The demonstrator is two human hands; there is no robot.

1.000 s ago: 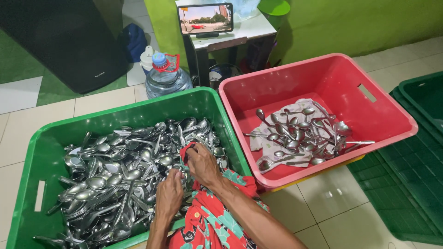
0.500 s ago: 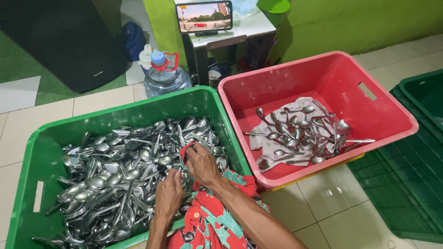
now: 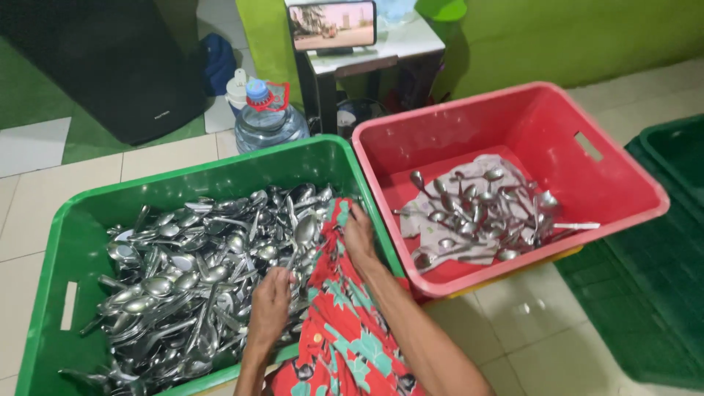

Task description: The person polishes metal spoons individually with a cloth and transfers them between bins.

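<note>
Left hand point(image 3: 270, 302) is lying on the spoons point(image 3: 183, 271) heaped in the green crate point(image 3: 220, 180), fingers curled; grasp indeterminate. Right hand point(image 3: 359, 233) is gripping the red floral cloth point(image 3: 334, 293), stretched over the spoons.

A rectangular phone screen point(image 3: 332, 25), glowing with a reddish street scene, stands on the small white table point(image 3: 411, 40) at top.

Left hand point(image 3: 270, 304) fingertips buried among spoons in green crate point(image 3: 213, 177); can't tell if gripping one. Right hand point(image 3: 359, 233) partly behind red floral cloth point(image 3: 337, 323), palm side hidden, grip unclear. Crate's near-left corner, cloth bottom and both forearms cut by bottom edge.
</note>
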